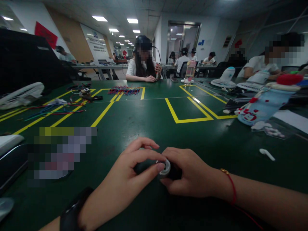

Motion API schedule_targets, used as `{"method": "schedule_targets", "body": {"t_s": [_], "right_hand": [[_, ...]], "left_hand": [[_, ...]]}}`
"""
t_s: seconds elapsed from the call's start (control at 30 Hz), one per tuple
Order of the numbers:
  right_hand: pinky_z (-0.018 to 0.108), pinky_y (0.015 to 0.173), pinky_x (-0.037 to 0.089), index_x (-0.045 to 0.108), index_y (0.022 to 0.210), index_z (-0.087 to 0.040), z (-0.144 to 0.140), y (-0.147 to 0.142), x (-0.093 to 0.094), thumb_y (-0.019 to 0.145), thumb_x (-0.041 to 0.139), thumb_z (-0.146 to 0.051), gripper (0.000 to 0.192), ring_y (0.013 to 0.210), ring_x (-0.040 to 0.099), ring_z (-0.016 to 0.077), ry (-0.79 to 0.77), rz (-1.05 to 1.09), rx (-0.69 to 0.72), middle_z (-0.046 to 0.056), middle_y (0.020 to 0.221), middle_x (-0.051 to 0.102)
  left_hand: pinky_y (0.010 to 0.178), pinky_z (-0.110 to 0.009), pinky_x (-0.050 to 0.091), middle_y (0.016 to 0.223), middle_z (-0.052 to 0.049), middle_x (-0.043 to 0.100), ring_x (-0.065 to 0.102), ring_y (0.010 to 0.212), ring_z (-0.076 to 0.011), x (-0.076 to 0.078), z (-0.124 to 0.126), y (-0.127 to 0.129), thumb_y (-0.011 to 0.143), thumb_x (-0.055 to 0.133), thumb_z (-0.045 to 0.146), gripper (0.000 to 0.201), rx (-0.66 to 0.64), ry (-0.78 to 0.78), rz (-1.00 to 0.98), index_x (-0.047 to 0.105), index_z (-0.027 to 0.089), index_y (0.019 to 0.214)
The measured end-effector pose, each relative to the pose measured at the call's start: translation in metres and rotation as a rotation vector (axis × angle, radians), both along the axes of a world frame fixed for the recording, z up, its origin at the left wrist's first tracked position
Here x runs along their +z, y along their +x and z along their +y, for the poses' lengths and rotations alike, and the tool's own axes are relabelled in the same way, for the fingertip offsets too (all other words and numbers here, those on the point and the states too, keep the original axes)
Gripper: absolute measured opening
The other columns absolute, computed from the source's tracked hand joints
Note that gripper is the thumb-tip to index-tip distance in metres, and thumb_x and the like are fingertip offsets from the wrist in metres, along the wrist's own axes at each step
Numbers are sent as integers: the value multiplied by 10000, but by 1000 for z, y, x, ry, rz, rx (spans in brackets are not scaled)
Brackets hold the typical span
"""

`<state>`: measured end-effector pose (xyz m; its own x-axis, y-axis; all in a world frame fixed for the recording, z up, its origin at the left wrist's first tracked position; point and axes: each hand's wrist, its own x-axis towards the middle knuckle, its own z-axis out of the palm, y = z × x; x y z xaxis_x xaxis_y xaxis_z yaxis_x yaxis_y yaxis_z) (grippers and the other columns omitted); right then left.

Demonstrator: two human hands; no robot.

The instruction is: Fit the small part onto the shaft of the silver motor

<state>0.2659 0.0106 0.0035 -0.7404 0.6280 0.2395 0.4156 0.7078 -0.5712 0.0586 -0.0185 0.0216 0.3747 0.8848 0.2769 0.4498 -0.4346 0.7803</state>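
Low in the middle of the head view, both hands meet at a small dark cylinder with a silver ring-shaped end (pixel 166 169). My right hand (pixel 190 171) wraps round its dark body, most of which is hidden by the fingers and shadow. My left hand (pixel 134 166) has its thumb and index finger pinched at the silver end, while its other fingers stretch out above. The exact kind of the cylinder does not show. A dark band circles my left wrist, and a red cord with a gold bead is on the right one.
Yellow tape lines mark the green table (pixel 134 128). To the right are a white earbud (pixel 267 154), a small plastic bag (pixel 269 130) and a blue cartoon bottle (pixel 262 106). Coloured wires (pixel 55 109) lie at left, a wire bundle (pixel 125 90) farther back. A person (pixel 143 64) sits opposite.
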Motion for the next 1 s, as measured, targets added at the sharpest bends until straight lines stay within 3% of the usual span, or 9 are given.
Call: {"method": "schedule_targets", "body": {"t_s": [0.17, 0.33, 0.5, 0.77, 1.0], "right_hand": [[240, 601, 388, 587, 967, -192, 0, 1, 2, 731, 664, -240, 253, 717, 534, 143, -23, 21, 4, 20, 913, 618], [248, 620, 401, 602, 1012, -186, 1, 2, 3, 708, 686, -232, 319, 739, 540, 151, -48, 10, -7, 22, 925, 624], [253, 644, 411, 603, 1010, -177, 1, 2, 2, 708, 673, -224, 312, 758, 545, 151, -57, 23, 0, 24, 932, 622], [259, 658, 410, 603, 1010, -185, 0, 3, 1, 708, 669, -225, 312, 760, 544, 151, -50, 17, -5, 18, 926, 620], [253, 646, 409, 602, 1009, -188, 0, 3, 1, 712, 679, -233, 311, 754, 540, 144, -58, 11, -2, 9, 929, 616]], "left_hand": [[834, -323, 443, 988, -2, 567, 565, 937, -203, 1, 7, -13, 861, 648, 313, 117, 50, -17, -103, 737, 355, 924], [883, -368, 398, 1015, -11, 549, 525, 987, -226, -6, 21, -33, 833, 683, 338, 103, -87, -56, 153, 763, 362, 892], [913, -376, 366, 1050, -9, 559, 495, 1016, -230, -14, 24, -32, 841, 671, 341, 98, -229, -57, 315, 763, 369, 862], [888, -355, 358, 1017, -4, 583, 498, 987, -218, -15, 23, -31, 852, 662, 328, 109, -221, -21, 363, 748, 360, 910], [895, -348, 382, 1021, -3, 584, 513, 999, -213, -11, 22, -31, 854, 656, 316, 129, -212, -77, 319, 739, 341, 950]]}}
